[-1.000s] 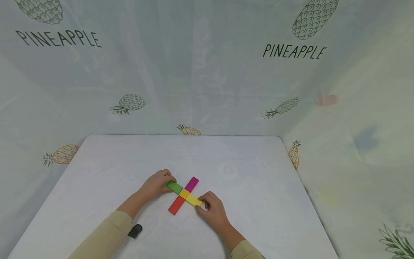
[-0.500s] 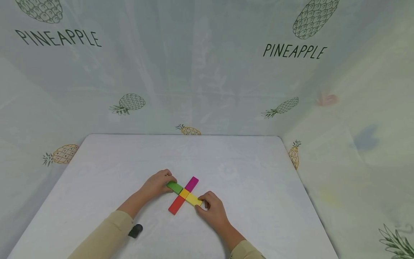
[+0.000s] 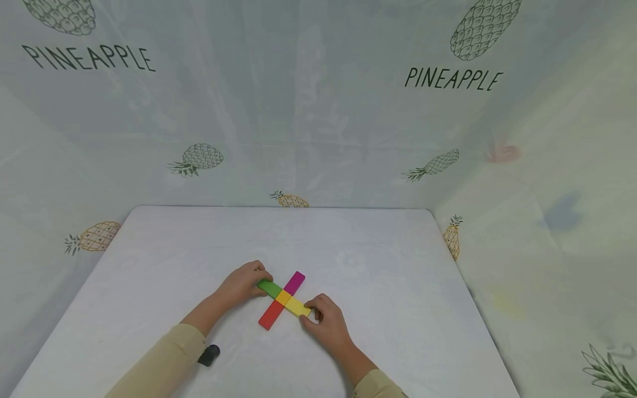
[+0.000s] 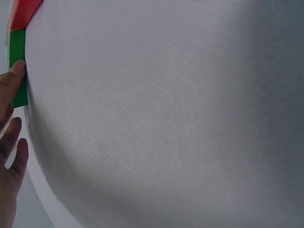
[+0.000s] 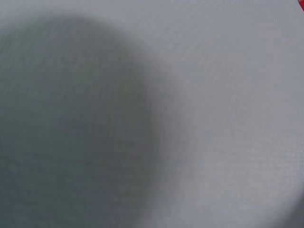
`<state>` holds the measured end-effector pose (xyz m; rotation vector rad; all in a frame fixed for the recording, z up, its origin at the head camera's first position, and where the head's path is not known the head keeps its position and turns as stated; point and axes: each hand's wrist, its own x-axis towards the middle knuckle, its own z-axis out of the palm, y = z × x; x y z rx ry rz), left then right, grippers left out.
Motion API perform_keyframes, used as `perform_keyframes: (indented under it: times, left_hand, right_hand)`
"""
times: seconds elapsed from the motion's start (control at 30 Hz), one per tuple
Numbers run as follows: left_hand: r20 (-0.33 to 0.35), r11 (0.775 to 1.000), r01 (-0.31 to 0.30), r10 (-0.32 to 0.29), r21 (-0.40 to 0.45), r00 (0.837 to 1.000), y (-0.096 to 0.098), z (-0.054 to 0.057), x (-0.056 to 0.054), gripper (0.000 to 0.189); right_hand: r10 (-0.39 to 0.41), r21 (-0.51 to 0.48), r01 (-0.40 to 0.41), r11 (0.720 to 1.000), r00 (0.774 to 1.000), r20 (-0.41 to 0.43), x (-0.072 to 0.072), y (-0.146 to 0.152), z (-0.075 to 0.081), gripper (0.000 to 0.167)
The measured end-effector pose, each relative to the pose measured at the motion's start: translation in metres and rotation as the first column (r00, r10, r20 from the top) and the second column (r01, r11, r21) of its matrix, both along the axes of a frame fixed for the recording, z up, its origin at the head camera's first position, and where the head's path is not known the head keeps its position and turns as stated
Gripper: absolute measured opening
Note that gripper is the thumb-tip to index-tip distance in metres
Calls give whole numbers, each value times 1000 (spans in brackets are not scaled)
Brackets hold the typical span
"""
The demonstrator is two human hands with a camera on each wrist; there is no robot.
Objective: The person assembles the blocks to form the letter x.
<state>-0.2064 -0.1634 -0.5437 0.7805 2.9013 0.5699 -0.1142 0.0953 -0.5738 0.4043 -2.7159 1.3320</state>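
Note:
Coloured blocks lie in a cross on the white table in the head view. At its middle is a small orange square block (image 3: pixel 283 297). A magenta block (image 3: pixel 294 283) points to the far right and a red block (image 3: pixel 271 315) to the near left. My left hand (image 3: pixel 243 283) pinches the green block (image 3: pixel 270 288) by its outer end; the left wrist view shows a fingertip on that block's side (image 4: pixel 18 45). On the opposite arm, my right hand (image 3: pixel 328 323) pinches the outer end of a yellow block (image 3: pixel 298 307) between thumb and fingers. The right wrist view shows mostly tabletop.
A small black object (image 3: pixel 209 355) lies beside the left sleeve on the white table (image 3: pixel 398 265). A pale curtain (image 3: pixel 318 110) printed with pineapples hangs behind the table and along its sides.
The green block has slid slightly to the right, against the orange square, with my left hand still pinching it. My right hand and the other blocks stay nearly in place.

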Motion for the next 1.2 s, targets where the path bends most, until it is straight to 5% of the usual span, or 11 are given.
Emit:
perform_keyframes:
  times: [0.8, 1.2]
  left_hand:
    - [13, 999, -26, 25, 32, 1000, -6, -7, 1, 43]
    - [140, 968, -120, 90, 220, 986, -13, -10, 5, 49]
  right_hand:
    - [9, -13, -8, 1000, 1000, 15, -1, 1, 0, 20]
    - [25, -33, -26, 999, 999, -20, -1, 3, -5, 20]
